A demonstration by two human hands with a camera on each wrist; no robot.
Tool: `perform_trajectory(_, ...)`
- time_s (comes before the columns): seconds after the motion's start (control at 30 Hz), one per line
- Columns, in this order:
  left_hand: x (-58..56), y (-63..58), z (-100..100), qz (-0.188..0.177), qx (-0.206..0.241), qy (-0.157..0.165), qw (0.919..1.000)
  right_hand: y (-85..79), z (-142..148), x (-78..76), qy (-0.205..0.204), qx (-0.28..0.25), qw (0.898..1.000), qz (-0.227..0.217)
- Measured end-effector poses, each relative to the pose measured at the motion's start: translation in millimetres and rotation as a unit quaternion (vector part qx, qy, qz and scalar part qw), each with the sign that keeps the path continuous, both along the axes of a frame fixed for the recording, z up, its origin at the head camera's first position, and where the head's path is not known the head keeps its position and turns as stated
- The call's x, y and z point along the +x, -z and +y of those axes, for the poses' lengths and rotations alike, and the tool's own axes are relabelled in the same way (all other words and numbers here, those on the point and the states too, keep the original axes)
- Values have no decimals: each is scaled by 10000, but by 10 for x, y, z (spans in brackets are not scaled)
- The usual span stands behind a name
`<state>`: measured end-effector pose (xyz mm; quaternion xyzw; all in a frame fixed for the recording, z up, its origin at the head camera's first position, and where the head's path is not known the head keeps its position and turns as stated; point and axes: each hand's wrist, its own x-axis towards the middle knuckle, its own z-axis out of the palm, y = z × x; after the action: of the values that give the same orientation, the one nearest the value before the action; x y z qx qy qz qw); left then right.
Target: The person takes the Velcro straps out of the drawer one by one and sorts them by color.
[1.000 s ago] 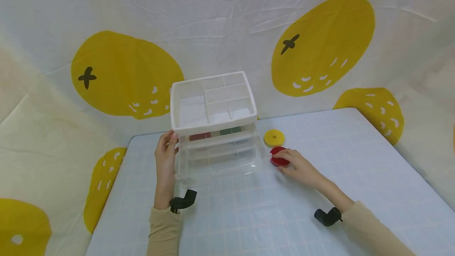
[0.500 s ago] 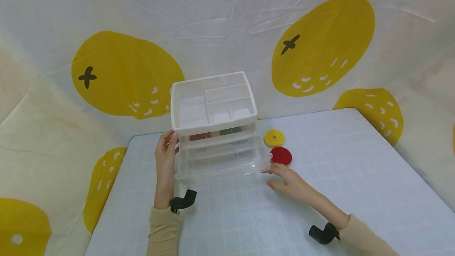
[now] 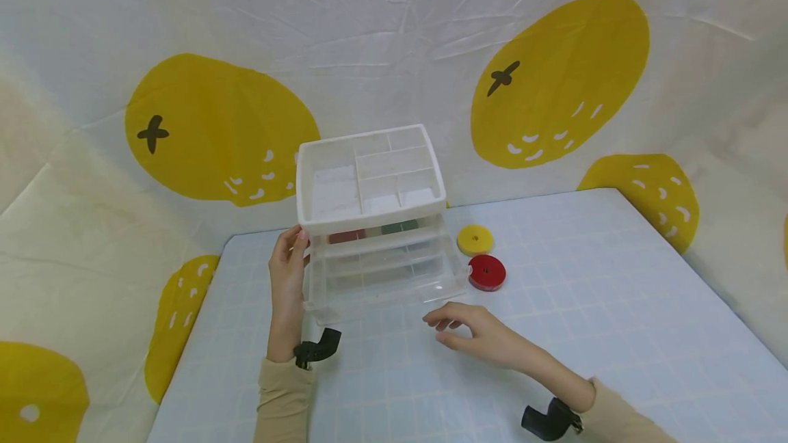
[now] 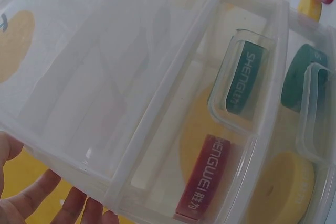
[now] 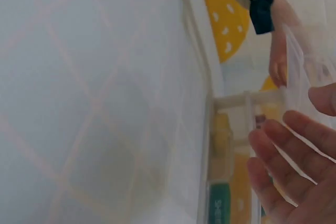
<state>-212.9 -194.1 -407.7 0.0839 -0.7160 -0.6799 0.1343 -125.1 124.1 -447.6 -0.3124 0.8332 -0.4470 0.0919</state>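
A drawer organizer (image 3: 369,265) with clear drawers and a white divided top tray (image 3: 371,217) stands at the table's middle. My left hand (image 3: 286,262) rests its fingertips along the organizer's left side, just below the tray's rim. In the left wrist view, its fingers lie spread along that side. My right hand (image 3: 474,330), fingers loosely bent, holds nothing in front of the organizer's lower right corner. A red roll (image 3: 487,273) with a small centre hole lies by that corner, a yellow roll (image 3: 475,240) just behind it.
Through the clear drawers show a green roll (image 4: 302,80), a yellow roll (image 4: 283,187), a dark red lettered piece (image 4: 205,177) and a green lettered piece (image 4: 244,80). A pale checked cloth (image 3: 394,388) covers the table. Behind hangs a fruit-print curtain (image 3: 394,53).
My right hand has let go of the red roll, passed the organizer's lower right corner and come left and nearer to me. The left hand stays put.
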Motion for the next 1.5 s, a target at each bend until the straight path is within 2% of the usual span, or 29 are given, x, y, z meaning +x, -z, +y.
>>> perform_trajectory(0.17, 2, 5, -1, 36, 4, 28, 10000, -7, -127, 51, -94, -400, 9986, -318)
perform_trajectory(0.33, 3, 12, -3, 52, -8, 4, 10000, -81, -257, 68, -65, -875, 9909, -1021)
perform_trajectory(0.6, 13, 13, -7, 53, 19, -12, 10000, -191, -454, 40, -321, -1770, 9611, -2097)
perform_trajectory(0.8, 2, 27, -14, 76, 11, -5, 10000, -185, -563, 20, -259, -2261, 9341, -2752)
perform_trajectory(1.13, 17, -16, -4, 6, 44, 48, 10000, -168, -684, 10, -240, -2683, 9131, -3061)
perform_trajectory(1.5, 37, -11, -4, 16, 44, 88, 10000, -187, -715, -11, -233, -2824, 8996, -3323)
